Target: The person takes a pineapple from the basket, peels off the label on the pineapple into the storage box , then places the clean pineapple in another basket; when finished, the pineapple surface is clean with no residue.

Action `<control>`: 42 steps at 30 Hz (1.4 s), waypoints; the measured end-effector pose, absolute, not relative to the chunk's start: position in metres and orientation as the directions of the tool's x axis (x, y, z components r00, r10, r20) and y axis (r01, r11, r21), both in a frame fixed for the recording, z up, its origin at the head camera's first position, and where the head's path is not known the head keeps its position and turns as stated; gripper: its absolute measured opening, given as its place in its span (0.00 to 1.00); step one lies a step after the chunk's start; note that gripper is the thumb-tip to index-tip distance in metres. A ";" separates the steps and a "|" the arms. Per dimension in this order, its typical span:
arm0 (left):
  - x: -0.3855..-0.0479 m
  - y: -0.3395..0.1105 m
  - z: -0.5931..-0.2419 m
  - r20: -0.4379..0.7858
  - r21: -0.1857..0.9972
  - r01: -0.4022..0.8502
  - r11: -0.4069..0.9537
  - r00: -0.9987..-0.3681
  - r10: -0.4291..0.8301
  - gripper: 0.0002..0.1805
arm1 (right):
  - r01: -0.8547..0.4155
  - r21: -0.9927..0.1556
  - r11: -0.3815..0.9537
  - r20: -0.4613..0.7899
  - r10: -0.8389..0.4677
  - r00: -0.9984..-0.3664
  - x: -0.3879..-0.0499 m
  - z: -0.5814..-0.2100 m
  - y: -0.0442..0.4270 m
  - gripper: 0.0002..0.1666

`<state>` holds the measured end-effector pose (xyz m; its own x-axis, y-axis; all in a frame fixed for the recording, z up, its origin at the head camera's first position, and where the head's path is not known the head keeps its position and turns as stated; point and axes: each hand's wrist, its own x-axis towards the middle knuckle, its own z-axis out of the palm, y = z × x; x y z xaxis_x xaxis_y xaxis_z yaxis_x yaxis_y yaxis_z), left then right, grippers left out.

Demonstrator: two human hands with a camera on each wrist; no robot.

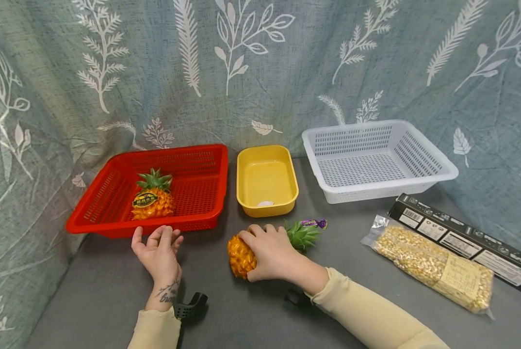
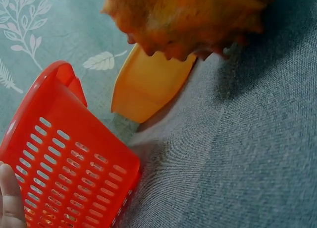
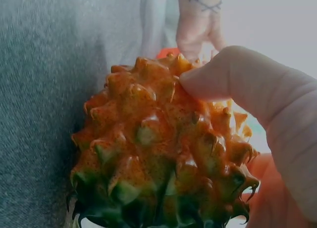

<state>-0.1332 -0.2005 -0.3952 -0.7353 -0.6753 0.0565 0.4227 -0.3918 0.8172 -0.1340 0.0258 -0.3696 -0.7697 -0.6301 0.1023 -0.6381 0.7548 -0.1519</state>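
Note:
A small orange pineapple (image 1: 241, 257) lies on its side on the grey table, its green crown (image 1: 303, 236) pointing right. My right hand (image 1: 271, 252) grips it from above, and in the right wrist view the thumb (image 3: 213, 79) presses on its spiky skin (image 3: 153, 134). My left hand (image 1: 159, 252) is by the front rim of the red basket (image 1: 208, 222), palm turned up, fingers loosely bent, holding nothing. Inside that basket lies another pineapple (image 1: 153, 203) with a black and gold label. The left wrist view shows the basket's slotted side (image 2: 94, 153) beside the fingers (image 2: 10, 198).
Behind the gripped pineapple stands a yellow tub (image 1: 267, 211) with a small white thing inside. A purple-wrapped sweet (image 1: 315, 223) touches or adjoins the crown. To the right are a white basket (image 1: 352, 194), a bag of corn kernels (image 1: 431, 261) and a long black box (image 1: 465, 237).

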 end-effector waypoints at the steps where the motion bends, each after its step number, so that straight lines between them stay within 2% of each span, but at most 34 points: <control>1: -0.133 -0.201 -0.395 0.057 0.819 0.420 -0.391 -0.737 -0.673 0.35 | -0.653 -0.154 0.742 0.099 -0.646 -0.757 -0.133 -0.369 0.027 0.47; 7: -0.137 -0.201 -0.394 0.054 0.834 0.402 -0.378 -0.741 -0.669 0.34 | -0.764 -0.170 0.623 0.068 -0.766 -0.639 -0.132 -0.365 0.035 0.48; 14: -0.138 -0.206 -0.394 0.002 0.858 0.349 -0.377 -0.736 -0.676 0.36 | -0.891 -0.182 0.417 0.034 -0.903 -0.429 -0.137 -0.359 0.049 0.49; 20: -0.140 -0.207 -0.393 -0.002 0.861 0.343 -0.377 -0.738 -0.675 0.42 | -0.948 -0.192 0.254 0.028 -0.964 -0.264 -0.140 -0.356 0.060 0.46; 24: -0.143 -0.208 -0.393 0.001 0.854 0.358 -0.376 -0.726 -0.688 0.44 | -0.963 -0.192 0.191 -0.003 -0.981 -0.194 -0.140 -0.353 0.067 0.44; 27: -0.145 -0.208 -0.393 -0.006 0.853 0.363 -0.375 -0.712 -0.702 0.44 | -0.966 -0.183 0.182 -0.045 -0.983 -0.177 -0.138 -0.350 0.073 0.44; 35: -0.148 -0.209 -0.394 -0.002 0.818 0.417 -0.395 -0.685 -0.728 0.43 | -0.974 -0.090 0.206 -0.134 -0.972 -0.193 -0.129 -0.343 0.081 0.44; 38: -0.148 -0.209 -0.395 -0.001 0.810 0.426 -0.402 -0.686 -0.728 0.42 | -0.969 -0.128 0.210 -0.123 -0.973 -0.195 -0.126 -0.341 0.084 0.40; 42: -0.148 -0.208 -0.396 0.002 0.815 0.422 -0.397 -0.688 -0.725 0.42 | -0.948 -0.227 0.221 -0.046 -0.975 -0.217 -0.125 -0.340 0.090 0.33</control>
<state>-0.1477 -0.2076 -0.3959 -0.6884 -0.7254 0.0025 0.4216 -0.3973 0.8152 -0.1248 0.0900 -0.3402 -0.2167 -0.9752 -0.0457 -0.9484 0.2214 -0.2270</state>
